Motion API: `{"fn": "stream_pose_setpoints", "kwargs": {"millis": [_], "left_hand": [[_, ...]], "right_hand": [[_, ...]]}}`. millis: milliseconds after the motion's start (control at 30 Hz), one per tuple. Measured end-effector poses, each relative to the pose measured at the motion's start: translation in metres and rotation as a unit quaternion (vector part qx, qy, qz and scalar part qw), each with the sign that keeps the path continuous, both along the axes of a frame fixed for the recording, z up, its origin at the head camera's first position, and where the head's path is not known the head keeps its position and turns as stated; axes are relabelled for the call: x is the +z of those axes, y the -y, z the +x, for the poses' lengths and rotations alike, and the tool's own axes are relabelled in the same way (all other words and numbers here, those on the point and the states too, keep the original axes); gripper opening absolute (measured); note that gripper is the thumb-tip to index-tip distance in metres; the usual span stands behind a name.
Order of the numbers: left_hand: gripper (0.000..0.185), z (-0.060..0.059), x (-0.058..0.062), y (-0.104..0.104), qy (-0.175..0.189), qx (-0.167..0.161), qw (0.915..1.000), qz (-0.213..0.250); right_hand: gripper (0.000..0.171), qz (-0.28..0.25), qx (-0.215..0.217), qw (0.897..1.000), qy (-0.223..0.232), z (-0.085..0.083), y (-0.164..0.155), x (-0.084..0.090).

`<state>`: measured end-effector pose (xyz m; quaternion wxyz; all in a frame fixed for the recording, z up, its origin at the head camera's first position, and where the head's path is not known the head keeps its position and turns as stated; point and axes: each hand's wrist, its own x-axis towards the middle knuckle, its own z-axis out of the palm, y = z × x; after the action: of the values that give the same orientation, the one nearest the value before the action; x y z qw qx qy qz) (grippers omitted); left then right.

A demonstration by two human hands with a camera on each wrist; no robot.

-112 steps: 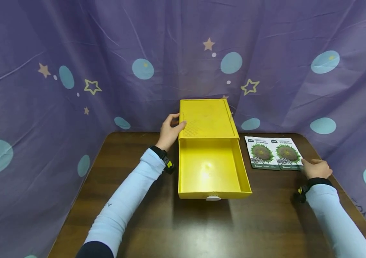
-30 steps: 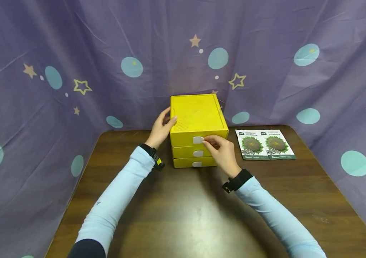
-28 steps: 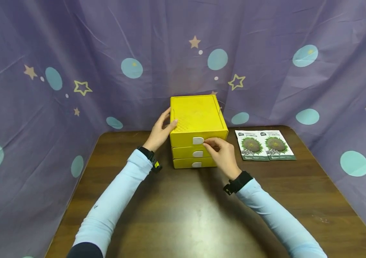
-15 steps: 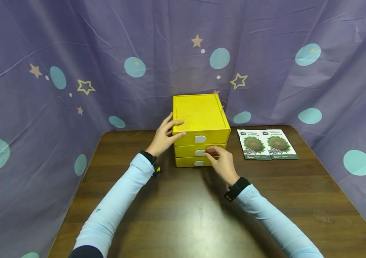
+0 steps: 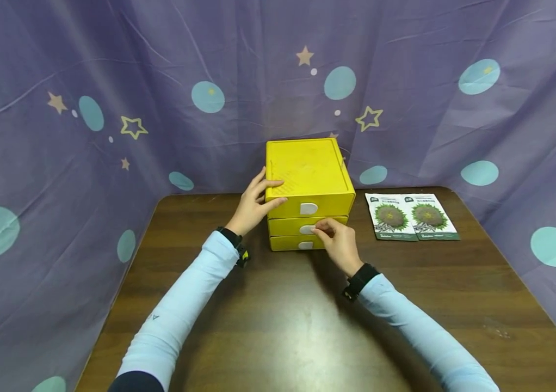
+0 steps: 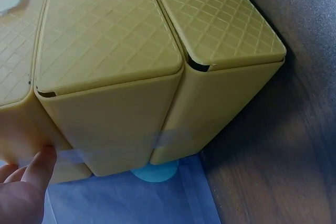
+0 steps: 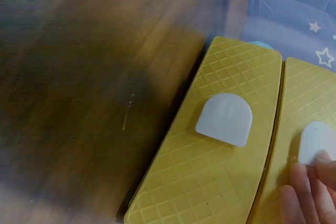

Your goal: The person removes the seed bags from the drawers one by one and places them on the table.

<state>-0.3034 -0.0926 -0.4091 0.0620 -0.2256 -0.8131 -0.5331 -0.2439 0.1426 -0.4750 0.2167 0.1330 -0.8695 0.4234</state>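
A yellow three-drawer box stands against the curtain at the back of the table, all its drawers pushed in. Each drawer front carries a white tab handle. My left hand rests on the box's left side, its fingers reaching onto the top near the front corner. In the left wrist view, fingers touch the upper part of the side wall. With thumb and fingertips, my right hand pinches the middle drawer's handle. Below it, the bottom drawer's handle is untouched.
Two flat packets printed with sunflower heads, a left packet and a right packet, lie side by side right of the box. The brown wooden table stretches in front. A purple patterned curtain encloses the back and sides.
The top drawer, pulled out at first, is now closed. My right hand went from beside the packets to the top handle, then down to the middle one. My left hand shifted towards the front corner.
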Motion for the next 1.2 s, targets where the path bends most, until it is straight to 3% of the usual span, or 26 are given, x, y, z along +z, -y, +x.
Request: {"fn": "stream_pose_setpoints", "kwargs": {"millis": [133,333,633,767,967,1200], "left_hand": [[0.041,0.001,0.0,-0.002,0.003,-0.003,1.0,0.004],[0.04,0.002,0.001,-0.003,0.013,-0.004,0.9999,0.005],[0.041,0.024,0.027,-0.004,0.019,-0.017,0.9994,0.024],[0.041,0.024,0.027,-0.004,0.019,-0.011,0.9996,0.019],[0.042,0.02,0.025,-0.004,0.018,-0.018,0.999,0.036],[0.041,-0.001,-0.006,-0.004,0.004,-0.008,0.9995,0.032]], "right_hand": [[0.011,0.013,0.011,1.0,-0.009,0.009,-0.004,0.001],[0.01,0.013,0.03,0.999,-0.038,0.037,-0.009,0.003],[0.013,0.009,0.069,0.995,-0.074,0.087,-0.013,0.001],[0.016,0.011,0.073,0.993,-0.094,0.105,-0.012,-0.001],[0.019,0.021,0.065,0.99,-0.127,0.122,-0.01,-0.005],[0.021,0.021,0.059,0.991,-0.119,0.136,-0.01,-0.014]]}}
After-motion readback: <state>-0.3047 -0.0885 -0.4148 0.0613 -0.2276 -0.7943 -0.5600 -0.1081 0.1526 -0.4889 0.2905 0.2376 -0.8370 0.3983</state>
